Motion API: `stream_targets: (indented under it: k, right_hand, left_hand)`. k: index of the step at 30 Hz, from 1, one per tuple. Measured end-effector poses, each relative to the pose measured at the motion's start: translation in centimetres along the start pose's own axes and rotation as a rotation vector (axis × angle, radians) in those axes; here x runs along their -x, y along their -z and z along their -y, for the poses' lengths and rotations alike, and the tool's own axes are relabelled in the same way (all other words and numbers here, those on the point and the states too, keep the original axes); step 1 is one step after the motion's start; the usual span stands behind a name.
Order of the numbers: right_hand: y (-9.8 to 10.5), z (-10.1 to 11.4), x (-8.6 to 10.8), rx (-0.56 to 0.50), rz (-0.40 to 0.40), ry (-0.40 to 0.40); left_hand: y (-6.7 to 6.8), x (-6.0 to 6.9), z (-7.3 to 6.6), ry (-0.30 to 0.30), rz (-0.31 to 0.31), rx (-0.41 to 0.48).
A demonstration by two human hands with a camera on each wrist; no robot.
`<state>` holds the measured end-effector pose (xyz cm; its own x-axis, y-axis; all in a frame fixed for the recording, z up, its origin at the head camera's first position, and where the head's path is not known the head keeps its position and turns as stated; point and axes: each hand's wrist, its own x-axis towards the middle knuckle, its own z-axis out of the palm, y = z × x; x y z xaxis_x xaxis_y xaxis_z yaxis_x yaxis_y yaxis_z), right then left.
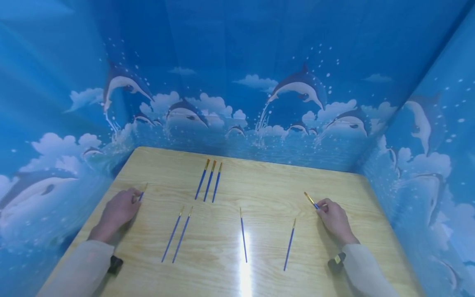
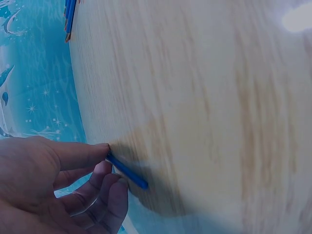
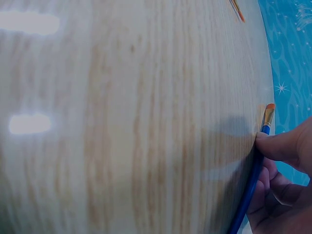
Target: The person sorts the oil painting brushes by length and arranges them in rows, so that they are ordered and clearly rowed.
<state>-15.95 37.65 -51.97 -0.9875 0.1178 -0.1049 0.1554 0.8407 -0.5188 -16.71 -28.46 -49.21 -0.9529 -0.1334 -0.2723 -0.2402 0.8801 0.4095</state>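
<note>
At the table's left side my left hand point(image 1: 120, 210) pinches a thin blue-handled paintbrush point(image 1: 141, 196) between thumb and fingers. The blue handle end point(image 2: 130, 172) sticks out past the fingertips in the left wrist view. On the right, my right hand point(image 1: 335, 218) pinches another paintbrush point(image 1: 309, 199), whose gold ferrule and brown bristles point toward the back left. Its blue handle point(image 3: 249, 187) runs down under the fingers in the right wrist view. Nearest to the right hand lies a slim paintbrush point(image 1: 289, 245); a pair of slim paintbrushes point(image 1: 178, 237) lies right of the left hand.
Three wider paintbrushes point(image 1: 210, 181) lie side by side toward the back of the wooden table point(image 1: 267, 185). A single slim paintbrush point(image 1: 243, 237) lies near the middle, by a bright glare. Blue dolphin-print sheeting point(image 1: 230, 62) walls the back and both sides.
</note>
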Motion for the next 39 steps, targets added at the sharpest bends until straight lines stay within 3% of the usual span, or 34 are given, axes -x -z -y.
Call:
stream_targets:
  k: [8,17,39]
  right_hand:
    - [0.0,0.1,0.0,0.004,-0.002,-0.005]
    - [0.1,0.1,0.1,-0.001,0.006,-0.012]
    - [0.0,0.1,0.1,0.005,0.008,-0.018]
  left_hand:
    - [0.2,0.4,0.2,-0.074,-0.024,-0.012]
    - [0.0,0.4,0.8,-0.197,-0.047,-0.021]
    - [-0.4,0.3,1.3,-0.240,-0.043,-0.038]
